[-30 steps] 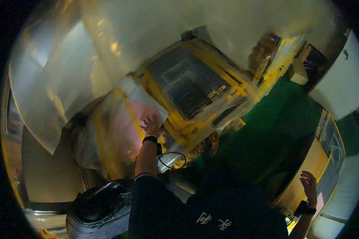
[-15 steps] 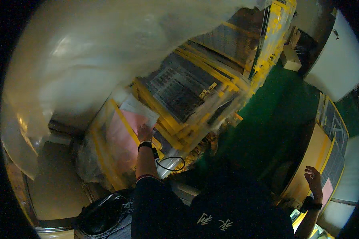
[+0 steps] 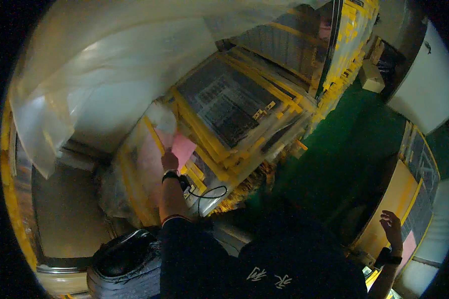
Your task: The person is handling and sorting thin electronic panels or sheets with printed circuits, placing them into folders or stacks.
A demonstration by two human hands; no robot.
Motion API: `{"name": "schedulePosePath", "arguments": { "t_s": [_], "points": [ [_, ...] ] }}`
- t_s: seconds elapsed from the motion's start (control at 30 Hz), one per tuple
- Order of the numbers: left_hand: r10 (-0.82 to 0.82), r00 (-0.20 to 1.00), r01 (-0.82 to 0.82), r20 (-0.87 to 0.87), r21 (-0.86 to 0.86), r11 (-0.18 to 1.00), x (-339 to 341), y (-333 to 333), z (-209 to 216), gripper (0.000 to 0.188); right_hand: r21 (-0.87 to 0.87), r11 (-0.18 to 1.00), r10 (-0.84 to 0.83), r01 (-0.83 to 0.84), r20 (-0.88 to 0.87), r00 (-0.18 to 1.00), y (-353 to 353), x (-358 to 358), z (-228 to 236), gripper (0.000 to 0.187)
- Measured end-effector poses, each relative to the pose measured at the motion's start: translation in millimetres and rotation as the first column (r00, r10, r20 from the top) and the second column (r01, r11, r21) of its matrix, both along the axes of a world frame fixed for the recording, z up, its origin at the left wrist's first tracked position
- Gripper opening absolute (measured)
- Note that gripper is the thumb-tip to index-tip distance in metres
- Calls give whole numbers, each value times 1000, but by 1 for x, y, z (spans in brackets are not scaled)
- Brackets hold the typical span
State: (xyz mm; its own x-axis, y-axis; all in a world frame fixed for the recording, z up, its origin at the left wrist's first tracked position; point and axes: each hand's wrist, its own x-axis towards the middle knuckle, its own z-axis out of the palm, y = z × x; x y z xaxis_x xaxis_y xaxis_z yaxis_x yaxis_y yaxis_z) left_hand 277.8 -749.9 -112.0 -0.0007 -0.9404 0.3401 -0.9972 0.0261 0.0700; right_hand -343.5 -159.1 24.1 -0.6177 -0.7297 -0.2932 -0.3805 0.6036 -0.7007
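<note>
My left hand is closed over a pink sheet, whose brighter flap sticks out to the right of the fingers. A yellow strip runs down to the hand, and whitish sheet material lies just beyond it. A dark band and a thin black cable loop show at this wrist. To the right of the hand lies a stack of flat dark panels with yellow-taped edges. My right hand is off at the far right, fingers loosely bent and apart, holding nothing visible, near a tan board.
Translucent plastic sheeting hangs over the upper left. Upright yellow-edged panels stand at the back, with a cardboard box beyond. Green floor runs between the stack and the right side. A black bag-like thing sits at lower left.
My left hand has shifted slightly left, and the pink flap now shows beside it where greyish sheet lay. The plastic sheeting has moved up, uncovering a pale surface. My right hand stays much the same.
</note>
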Motion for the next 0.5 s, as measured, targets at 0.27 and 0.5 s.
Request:
{"name": "schedulePosePath", "arguments": {
  "t_s": [0.27, 0.5],
  "points": [
    [-306, 908, 281, 285, 126, 951, -13, 25, -37, 47, 6, 1000, 13, -13, -8, 1000, 1, 4, 3, 31],
    [-28, 994, -13, 102, 383, 924, -51, 14, -35, 24, 12, 994, -105, 105, -18, 994, 6, 2, -5, 32]
  ]
}}
